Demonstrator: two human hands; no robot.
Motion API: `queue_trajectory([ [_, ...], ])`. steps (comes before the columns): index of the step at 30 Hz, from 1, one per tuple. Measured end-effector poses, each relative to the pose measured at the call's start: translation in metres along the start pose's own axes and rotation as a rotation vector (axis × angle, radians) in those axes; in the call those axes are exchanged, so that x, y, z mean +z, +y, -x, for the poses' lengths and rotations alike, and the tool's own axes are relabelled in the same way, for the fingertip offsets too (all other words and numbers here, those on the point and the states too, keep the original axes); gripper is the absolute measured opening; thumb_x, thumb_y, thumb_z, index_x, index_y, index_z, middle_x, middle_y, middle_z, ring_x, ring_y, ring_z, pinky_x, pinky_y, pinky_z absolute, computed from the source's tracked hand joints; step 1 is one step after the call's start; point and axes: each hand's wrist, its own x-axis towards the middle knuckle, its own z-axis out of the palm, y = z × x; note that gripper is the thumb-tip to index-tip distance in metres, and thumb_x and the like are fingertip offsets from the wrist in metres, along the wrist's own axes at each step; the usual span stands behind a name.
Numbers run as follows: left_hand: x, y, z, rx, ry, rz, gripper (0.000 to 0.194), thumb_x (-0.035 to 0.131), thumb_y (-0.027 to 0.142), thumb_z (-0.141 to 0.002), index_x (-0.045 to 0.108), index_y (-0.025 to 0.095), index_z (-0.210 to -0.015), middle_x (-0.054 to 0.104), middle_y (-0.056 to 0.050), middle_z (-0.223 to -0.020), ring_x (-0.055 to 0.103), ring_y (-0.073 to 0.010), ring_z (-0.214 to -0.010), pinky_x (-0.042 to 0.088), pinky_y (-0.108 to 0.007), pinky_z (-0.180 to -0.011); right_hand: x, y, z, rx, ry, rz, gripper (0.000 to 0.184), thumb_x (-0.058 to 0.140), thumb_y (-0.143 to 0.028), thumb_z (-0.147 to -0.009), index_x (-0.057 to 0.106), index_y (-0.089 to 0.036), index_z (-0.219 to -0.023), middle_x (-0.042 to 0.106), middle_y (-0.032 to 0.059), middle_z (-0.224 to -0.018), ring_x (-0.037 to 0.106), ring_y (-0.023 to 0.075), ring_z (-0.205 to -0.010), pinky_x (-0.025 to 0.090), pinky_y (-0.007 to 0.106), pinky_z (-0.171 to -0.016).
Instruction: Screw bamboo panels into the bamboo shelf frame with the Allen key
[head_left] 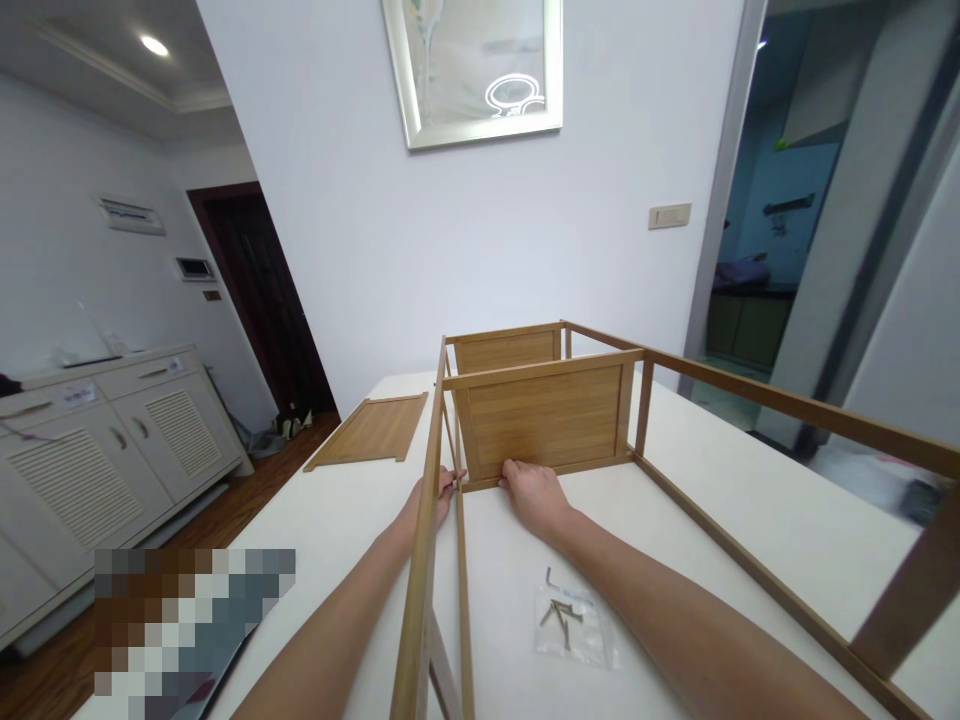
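A wooden shelf frame [426, 560] lies on its side on the white table, with a bamboo-coloured shelf panel [547, 415] standing upright between its rails. My right hand [536, 495] is inside the frame, fingers curled and closed on the lower edge of this panel. Just outside the left-hand rails is my left hand [445, 492], its fingers drawn together at the panel's lower left corner. What they pinch is too small to make out. Between my forearms, a clear plastic bag [592, 630] holds several screws [559, 622], and a small hex key [548, 576] lies at its top edge.
A loose wooden panel [373, 432] lies flat on the table [352, 520] to the left. Another panel [506, 348] stands at the frame's far end. Long rails [795, 405] stretch toward me on the right. A white cabinet [112, 450] stands beyond the table at left.
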Motion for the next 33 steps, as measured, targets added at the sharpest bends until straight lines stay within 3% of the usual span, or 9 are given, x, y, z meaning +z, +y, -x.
queue_trajectory([
  [4, 0.001, -0.004, 0.002, -0.071, 0.032, 0.028, 0.044, 0.050, 0.005, -0.078, 0.064, 0.015, -0.119, 0.063, -0.001, -0.074, 0.060, -0.0160, -0.071, 0.049, -0.028, -0.074, -0.001, -0.001, 0.001, -0.011, -0.002, -0.003, 0.020, 0.038, -0.025, -0.098, 0.057, -0.019, -0.101, 0.070, 0.0087, -0.102, 0.065, 0.0187, -0.092, 0.039, 0.027, -0.070],
  [6, 0.002, -0.007, 0.002, -0.119, 0.047, 0.055, 0.048, 0.052, 0.006, -0.075, 0.062, 0.015, -0.121, 0.064, 0.000, -0.073, 0.059, -0.0154, -0.068, 0.049, -0.027, -0.072, -0.002, -0.001, 0.002, -0.016, -0.004, -0.001, 0.021, 0.038, -0.024, -0.098, 0.057, -0.019, -0.101, 0.069, 0.0087, -0.102, 0.065, 0.0182, -0.091, 0.039, 0.027, -0.070],
  [16, 0.009, -0.026, 0.001, -0.169, 0.101, 0.029, 0.034, 0.050, 0.012, -0.082, 0.064, 0.015, -0.113, 0.071, -0.003, -0.084, 0.064, -0.0170, -0.079, 0.049, -0.028, -0.075, -0.003, 0.000, 0.002, -0.036, 0.019, -0.017, 0.024, 0.036, -0.025, -0.098, 0.059, -0.020, -0.096, 0.070, 0.0064, -0.101, 0.064, 0.0173, -0.089, 0.036, 0.026, -0.068],
  [24, 0.006, -0.019, 0.003, -0.210, 0.112, -0.097, 0.013, 0.056, 0.018, -0.082, 0.068, 0.016, -0.081, 0.066, -0.008, -0.086, 0.061, -0.0218, -0.088, 0.043, -0.031, -0.078, -0.002, 0.001, 0.001, -0.034, 0.022, -0.032, 0.022, 0.038, -0.024, -0.097, 0.059, -0.020, -0.096, 0.071, 0.0063, -0.100, 0.064, 0.0173, -0.089, 0.035, 0.026, -0.068],
  [33, 0.007, -0.013, 0.006, -0.218, 0.098, -0.134, 0.010, 0.057, 0.014, -0.080, 0.068, 0.016, -0.081, 0.065, -0.007, -0.082, 0.061, -0.0203, -0.085, 0.042, -0.029, -0.074, -0.003, 0.000, 0.001, -0.029, 0.023, -0.028, 0.024, 0.037, -0.024, -0.098, 0.060, -0.019, -0.097, 0.071, 0.0068, -0.100, 0.064, 0.0179, -0.089, 0.036, 0.026, -0.069],
])
